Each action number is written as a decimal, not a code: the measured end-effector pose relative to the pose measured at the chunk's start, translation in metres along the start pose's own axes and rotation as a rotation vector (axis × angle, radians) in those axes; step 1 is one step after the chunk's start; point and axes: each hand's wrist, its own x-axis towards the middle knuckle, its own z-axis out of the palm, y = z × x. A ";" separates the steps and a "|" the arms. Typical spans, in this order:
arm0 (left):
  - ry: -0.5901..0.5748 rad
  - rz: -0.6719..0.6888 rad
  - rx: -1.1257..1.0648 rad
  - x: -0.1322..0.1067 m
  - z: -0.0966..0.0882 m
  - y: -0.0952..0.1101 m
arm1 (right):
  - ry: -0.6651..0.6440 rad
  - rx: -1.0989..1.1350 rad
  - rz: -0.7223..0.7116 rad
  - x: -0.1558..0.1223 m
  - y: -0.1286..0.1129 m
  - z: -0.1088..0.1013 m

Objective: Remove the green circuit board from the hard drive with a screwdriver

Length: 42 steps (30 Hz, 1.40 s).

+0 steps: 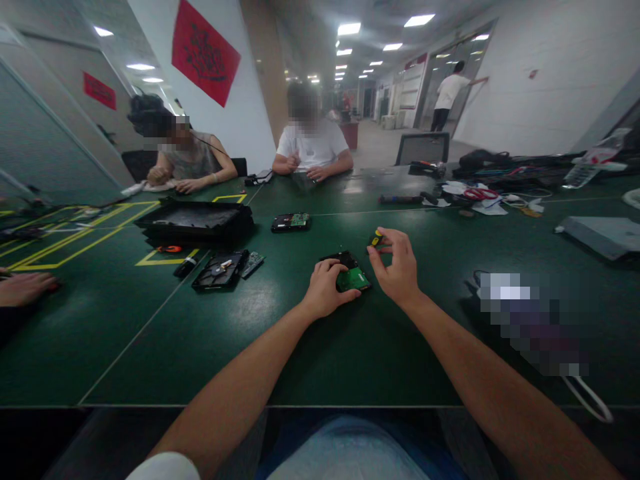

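My left hand (325, 288) is closed over a black hard drive with a green circuit board (354, 279) lying on the dark green table (300, 347). My right hand (396, 265) hovers just right of the drive, fingers pinched on a small yellow and black tool (376, 239), likely a screwdriver handle.
An opened hard drive (219, 271) and a loose board (253, 263) lie to the left, near a black tray (196, 223). Another drive (291, 222) sits farther back. Two people sit across the table; another person's hand (25, 288) rests at the left edge. Cables and scissors (480, 194) clutter the far right.
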 end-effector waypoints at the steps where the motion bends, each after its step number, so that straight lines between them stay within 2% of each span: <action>1: -0.001 0.001 0.001 0.000 0.000 0.000 | -0.003 0.005 0.001 0.000 0.000 0.000; 28: 0.012 0.011 -0.004 0.000 0.002 -0.002 | 0.007 0.001 -0.003 0.000 -0.001 0.000; 35: 0.010 0.017 -0.008 0.000 0.000 -0.001 | 0.048 -0.004 0.009 -0.001 0.002 0.003; 42: 0.012 0.020 -0.001 0.000 0.001 -0.003 | 0.022 -0.021 -0.005 -0.001 0.001 0.001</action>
